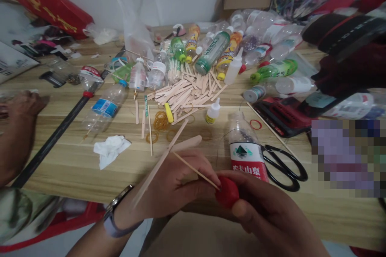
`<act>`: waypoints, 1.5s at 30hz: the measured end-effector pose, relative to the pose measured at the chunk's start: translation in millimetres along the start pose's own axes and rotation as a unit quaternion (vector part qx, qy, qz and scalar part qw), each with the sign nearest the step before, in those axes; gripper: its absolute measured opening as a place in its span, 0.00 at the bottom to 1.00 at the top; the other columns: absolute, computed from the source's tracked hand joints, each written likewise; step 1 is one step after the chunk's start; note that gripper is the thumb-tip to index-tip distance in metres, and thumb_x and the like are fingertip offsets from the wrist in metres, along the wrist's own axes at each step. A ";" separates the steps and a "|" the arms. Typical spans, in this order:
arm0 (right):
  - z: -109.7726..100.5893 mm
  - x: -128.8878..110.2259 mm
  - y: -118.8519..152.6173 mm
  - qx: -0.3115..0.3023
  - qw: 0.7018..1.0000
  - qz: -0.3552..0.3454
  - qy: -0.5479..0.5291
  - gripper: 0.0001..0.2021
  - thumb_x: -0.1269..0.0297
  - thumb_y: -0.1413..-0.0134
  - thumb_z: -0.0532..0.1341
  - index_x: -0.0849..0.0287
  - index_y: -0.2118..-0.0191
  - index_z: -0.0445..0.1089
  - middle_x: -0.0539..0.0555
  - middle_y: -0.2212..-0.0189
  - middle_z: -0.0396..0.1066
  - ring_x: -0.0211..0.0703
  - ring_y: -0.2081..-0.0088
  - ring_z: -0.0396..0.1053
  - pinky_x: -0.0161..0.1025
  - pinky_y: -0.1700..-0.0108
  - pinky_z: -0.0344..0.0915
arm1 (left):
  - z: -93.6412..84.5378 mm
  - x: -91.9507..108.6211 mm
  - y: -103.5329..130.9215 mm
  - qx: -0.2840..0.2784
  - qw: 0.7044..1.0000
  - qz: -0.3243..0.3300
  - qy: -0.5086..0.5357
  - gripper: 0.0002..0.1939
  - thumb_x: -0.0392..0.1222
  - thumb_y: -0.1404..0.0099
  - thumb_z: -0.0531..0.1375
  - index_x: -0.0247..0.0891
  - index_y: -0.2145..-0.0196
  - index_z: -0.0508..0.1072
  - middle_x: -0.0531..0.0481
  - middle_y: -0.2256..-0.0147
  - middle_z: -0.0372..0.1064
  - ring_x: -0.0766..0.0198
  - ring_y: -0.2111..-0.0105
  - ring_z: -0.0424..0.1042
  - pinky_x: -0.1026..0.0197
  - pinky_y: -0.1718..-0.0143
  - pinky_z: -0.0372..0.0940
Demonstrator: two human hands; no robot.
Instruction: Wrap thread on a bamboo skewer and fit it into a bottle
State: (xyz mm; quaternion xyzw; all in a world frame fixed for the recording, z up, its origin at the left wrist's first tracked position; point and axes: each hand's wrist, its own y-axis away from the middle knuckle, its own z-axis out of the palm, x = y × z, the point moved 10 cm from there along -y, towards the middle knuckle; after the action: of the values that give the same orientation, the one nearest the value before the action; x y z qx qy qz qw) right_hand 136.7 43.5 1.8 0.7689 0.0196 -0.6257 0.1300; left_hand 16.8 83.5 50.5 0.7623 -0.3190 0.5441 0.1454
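Observation:
Close in front of me, my left hand [181, 186], with a watch on its wrist, pinches a thin wooden skewer [194, 170]. The skewer's near end meets a red bottle cap [226, 192]; whether it goes into the cap is hidden by my fingers. My right hand [265, 209] is closed around that cap from the right. Two flat craft sticks [163, 156] cross at the skewer's far end, one of them passing over my left wrist; I cannot tell whether they are fastened to it. A bottle with a red label [245, 154] stands uncapped just beyond my right hand.
Black-handled scissors [285, 168] lie right of the bottle, below a power tool [289, 110]. Craft sticks [187, 90], rubber bands [161, 120], a glue bottle [213, 112] and plastic bottles cover the table's middle and back. Another person's hand [25, 106] rests at left.

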 end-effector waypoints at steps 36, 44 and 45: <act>2.0 -5.6 -4.5 -0.022 0.999 -0.004 0.048 0.15 0.59 0.43 0.63 0.54 0.51 0.74 0.53 0.67 0.76 0.47 0.64 0.76 0.37 0.68 0.74 | 18.7 44.8 16.8 0.048 0.873 0.066 -0.482 0.16 0.31 0.29 0.46 0.37 0.60 0.72 0.48 0.66 0.76 0.59 0.71 0.75 0.59 0.73 0.70; 1.4 -24.0 5.5 0.006 0.969 -0.143 0.200 0.15 0.63 0.40 0.61 0.51 0.48 0.69 0.53 0.57 0.77 0.45 0.61 0.77 0.36 0.65 0.75 | 18.3 33.5 16.9 0.027 0.887 0.024 -0.461 0.12 0.29 0.33 0.51 0.39 0.62 0.72 0.51 0.68 0.74 0.60 0.74 0.73 0.60 0.75 0.67; 1.2 -25.1 6.3 0.009 0.966 -0.152 0.211 0.15 0.63 0.40 0.60 0.51 0.47 0.69 0.53 0.57 0.77 0.44 0.62 0.77 0.35 0.65 0.75 | 18.8 32.0 18.1 0.025 0.888 0.021 -0.459 0.11 0.30 0.33 0.52 0.39 0.62 0.72 0.51 0.67 0.74 0.59 0.74 0.73 0.60 0.75 0.66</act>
State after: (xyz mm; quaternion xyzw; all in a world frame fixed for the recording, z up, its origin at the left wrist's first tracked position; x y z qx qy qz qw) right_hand 131.3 40.5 27.0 0.8727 0.1577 -0.4616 0.0198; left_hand 25.5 48.6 70.8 0.9234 -0.3524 0.1444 -0.0476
